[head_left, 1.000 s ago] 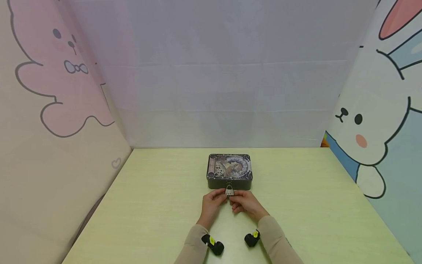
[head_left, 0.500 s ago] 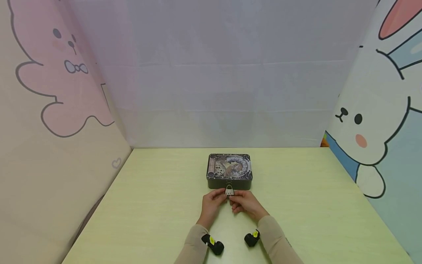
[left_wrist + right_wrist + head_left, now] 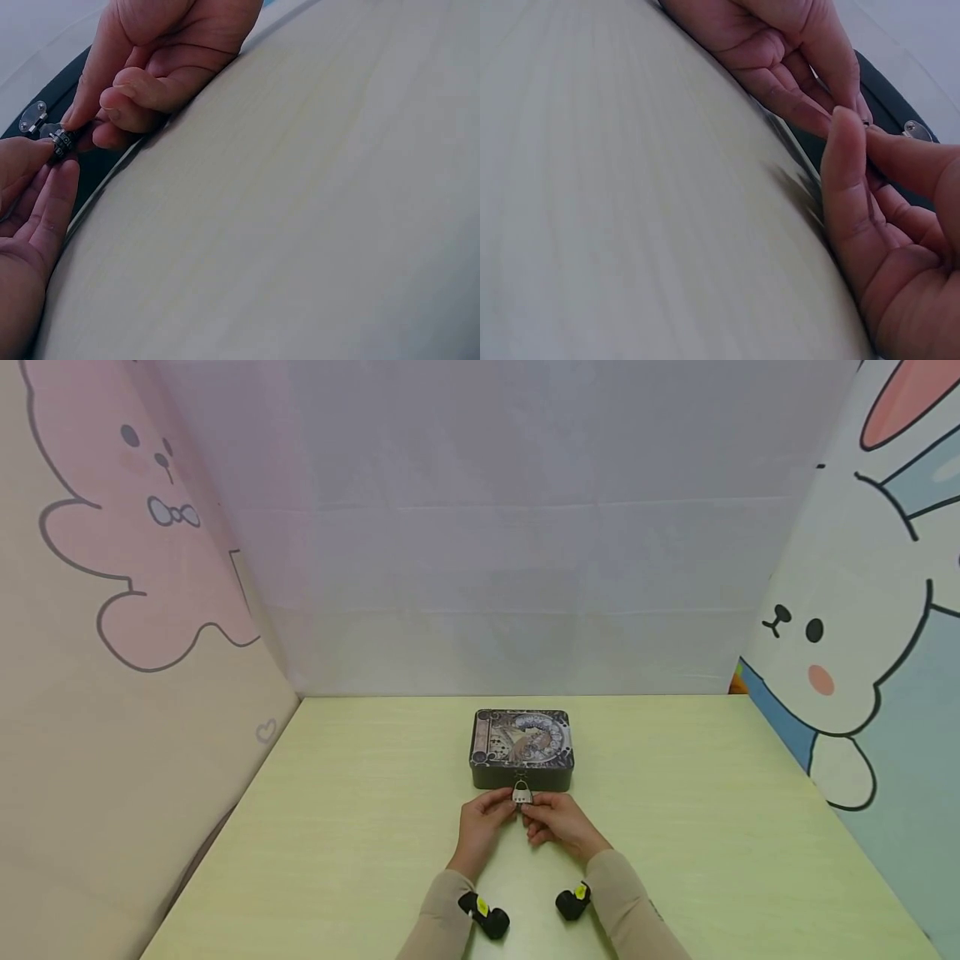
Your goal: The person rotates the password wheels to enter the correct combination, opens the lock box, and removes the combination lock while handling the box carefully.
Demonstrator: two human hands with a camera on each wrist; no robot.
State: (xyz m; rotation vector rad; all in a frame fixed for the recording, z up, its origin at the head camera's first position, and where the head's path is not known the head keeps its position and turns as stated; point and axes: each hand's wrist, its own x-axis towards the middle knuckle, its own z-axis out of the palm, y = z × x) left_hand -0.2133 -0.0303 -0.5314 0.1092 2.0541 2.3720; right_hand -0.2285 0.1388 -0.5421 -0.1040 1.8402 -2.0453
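A dark tin box (image 3: 521, 777) with a printed lid sits closed at the middle back of the table. At its front hangs a small silver combination padlock (image 3: 522, 796), its shackle up at the metal latch (image 3: 34, 117). Number dials show on the padlock in the left wrist view. My left hand (image 3: 477, 833) pinches the padlock from the left between thumb and fingers. From the right, my right hand (image 3: 564, 827) pinches it too, thumb and forefinger at its lower end. In the right wrist view, fingers hide most of the padlock.
The pale yellow table (image 3: 360, 827) spreads out on both sides of the box. A white backdrop (image 3: 510, 568) rises behind it, with cartoon-printed side panels left and right. Each sleeved wrist bears a small black camera (image 3: 491, 920).
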